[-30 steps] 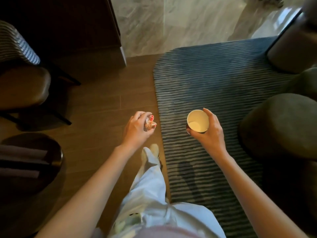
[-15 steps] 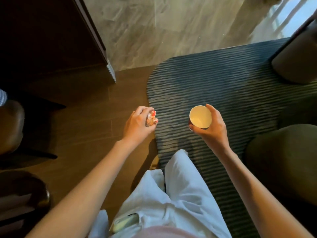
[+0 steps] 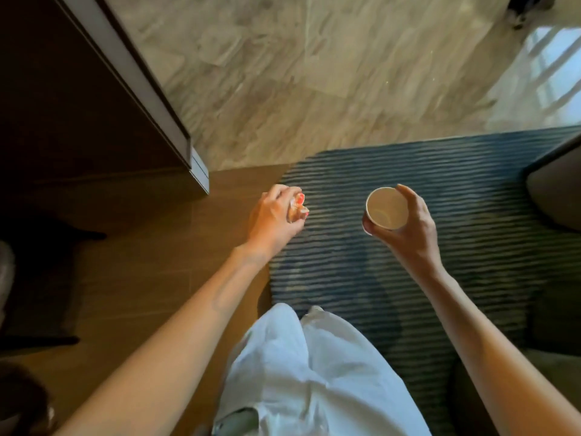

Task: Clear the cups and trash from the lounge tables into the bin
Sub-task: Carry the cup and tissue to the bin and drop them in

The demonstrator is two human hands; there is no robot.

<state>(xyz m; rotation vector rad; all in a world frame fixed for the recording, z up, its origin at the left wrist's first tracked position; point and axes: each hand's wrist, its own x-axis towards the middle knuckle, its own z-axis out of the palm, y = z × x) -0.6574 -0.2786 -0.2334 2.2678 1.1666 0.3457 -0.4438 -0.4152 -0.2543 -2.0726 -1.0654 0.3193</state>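
Two hands are in view, both raised in front of the person, each carrying one item. The left hand [image 3: 272, 220] has its fingers curled around a small crumpled wrapper [image 3: 298, 209], white with red and orange print; only the part sticking out past the knuckles shows. The wrapper sits above the seam where the wood floor [image 3: 151, 262] meets the striped rug [image 3: 456, 190].

The right hand [image 3: 408, 228] grips a paper cup [image 3: 386, 208], thumb on the near-left side of the wall, fingers wrapped around the far-right side. The cup is roughly upright, mouth toward the camera. Interior pale, with a faint ring or residue at the bottom; whether any liquid remains cannot be told. The cup is held over the rug, well apart from the wrapper.

Both forearms are bare. White trousers [image 3: 308, 372] fill the lower centre, legs straddling the rug edge.

Surroundings: a dark cabinet or wall panel with a light metal edge [image 3: 151, 99] runs diagonally at upper left. Pale marble-look tile floor [image 3: 314, 73] lies beyond the rug, with a bright window reflection at upper right. Dark upholstered seating [image 3: 556, 196] at the right edge, partly cut off. Left edge is dim; objects there are not identifiable.
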